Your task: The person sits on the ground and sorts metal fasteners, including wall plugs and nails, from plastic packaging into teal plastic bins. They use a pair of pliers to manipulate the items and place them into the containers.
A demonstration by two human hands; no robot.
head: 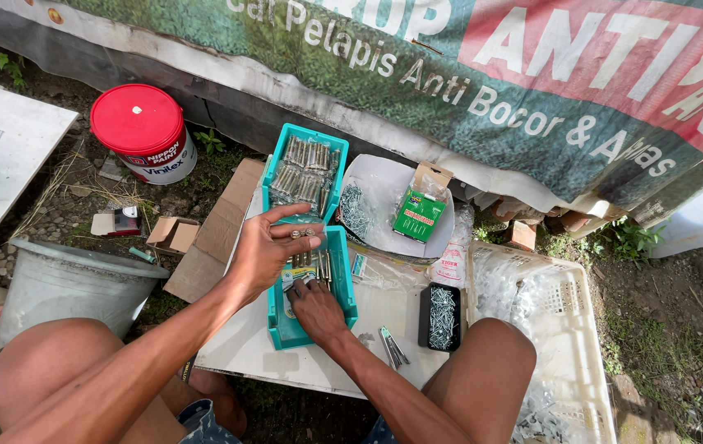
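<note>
Small metal bolts (309, 265) stand packed in the near teal tray (286, 329) on the white board (245, 345), the left hand (265, 247) pinching a few upright while the right hand (316, 308) rests curled against the row, seemingly steadying it.

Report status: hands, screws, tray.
Left hand pinching small bundle of screws over near teal tray. Right hand inside that tray, grip unclear. Far teal tray full.

Left hand (265, 251) holds bolts over teal tray (282, 325); right hand (316, 308) rests inside it; black box of screws (440, 316) nearby.
</note>
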